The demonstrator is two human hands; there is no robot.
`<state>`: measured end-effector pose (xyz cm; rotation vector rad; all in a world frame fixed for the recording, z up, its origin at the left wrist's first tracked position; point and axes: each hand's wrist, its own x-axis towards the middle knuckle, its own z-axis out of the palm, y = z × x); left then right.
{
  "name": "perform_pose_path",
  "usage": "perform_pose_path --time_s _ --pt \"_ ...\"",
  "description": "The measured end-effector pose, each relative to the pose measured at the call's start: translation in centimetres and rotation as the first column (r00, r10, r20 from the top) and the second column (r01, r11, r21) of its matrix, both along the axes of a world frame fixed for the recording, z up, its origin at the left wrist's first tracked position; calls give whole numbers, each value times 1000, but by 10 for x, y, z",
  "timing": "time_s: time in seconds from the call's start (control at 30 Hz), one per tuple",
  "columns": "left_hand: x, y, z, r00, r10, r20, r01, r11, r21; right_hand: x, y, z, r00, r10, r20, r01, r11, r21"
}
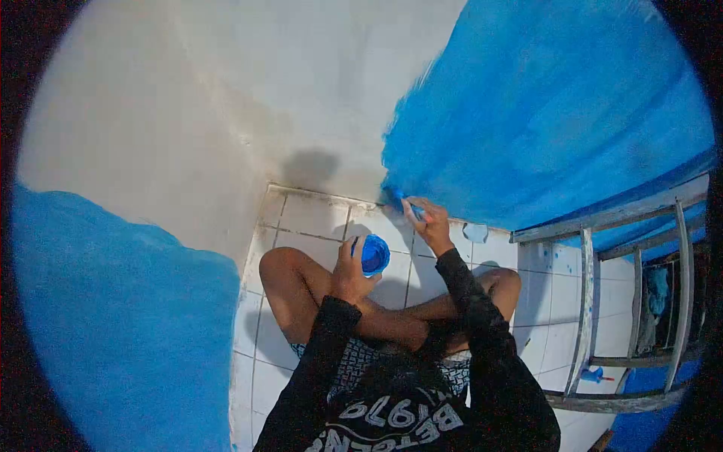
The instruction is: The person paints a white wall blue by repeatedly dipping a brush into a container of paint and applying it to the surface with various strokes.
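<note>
Head view, looking steeply down on a person sitting cross-legged on a white tiled floor in a corner. Near the centre of the frame, the left hand is curled around a small cup, fingers closed on its side; the cup is blue inside, held upright above the left knee. Just right of it and a little higher, the right hand is closed on a brush, of which only a short blue bit shows past the fingers. The brush tip sits at the foot of the wall, where the blue paint meets the tiles. Cup and brush are near each other but apart.

Blue covers the upper right of the frame; the middle stretch of wall is bare and pale, and a second blue patch fills the lower left. A blue smear marks a tile just right of the right hand. At the right edge stands a metal ladder, splashed with paint, well apart from both hands. Both arms wear black sleeves; the shirt has white lettering, too warped to read.
</note>
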<state>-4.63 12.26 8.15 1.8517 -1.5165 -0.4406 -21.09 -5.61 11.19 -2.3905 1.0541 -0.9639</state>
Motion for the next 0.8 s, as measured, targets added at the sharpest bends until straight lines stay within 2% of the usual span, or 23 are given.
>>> perform_pose_path --time_s 0.07,0.17,0.2,0.23,0.3,0.33,0.37,0.43,0.53,0.67,0.73,0.77,0.8 --pt "1 2 -3 1000 -8 -11 7 1000 -20 4 17 13 985 -62 161 85 987 -138" --pt "0 -1 -2 1000 -11 -21 10 999 -39 9 28 -8 995 8 98 14 976 -217" --pt "0 -2 -1 1000 -22 -19 21 999 -29 13 27 -23 997 25 74 -26 1000 14" --pt "1 -1 0 999 -30 -13 30 999 -26 17 27 -28 997 16 80 -17 1000 17" --pt "2 -2 2 999 -47 5 47 999 1 24 21 -30 993 45 112 -28 988 -151" --pt "2 -2 2 999 -52 11 52 999 1 24 14 -27 995 32 94 -16 984 -175" --pt "2 -1 2 999 -41 10 41 999 -2 25 15 -25 995 32 99 -14 984 -178" --pt "1 0 -6 1000 -30 10 30 1000 -1 25 26 -16 985 -105 138 131 972 -195" --pt "-1 -2 -4 1000 9 7 -9 999 -48 24 39 -9 971 -81 224 132 967 -219" --pt "-2 -1 0 1000 -15 -11 15 999 -41 23 36 -2 981 -33 190 65 984 -167" --pt "-1 1 0 999 -33 -19 32 998 -53 25 33 -1 995 41 91 -28 990 -136" --pt "0 3 2 999 -33 -21 32 998 -48 25 32 1 995 37 92 -23 990 -143" --pt "0 1 4 999 -29 -24 28 998 -47 25 29 1 997 26 76 -22 999 -49"
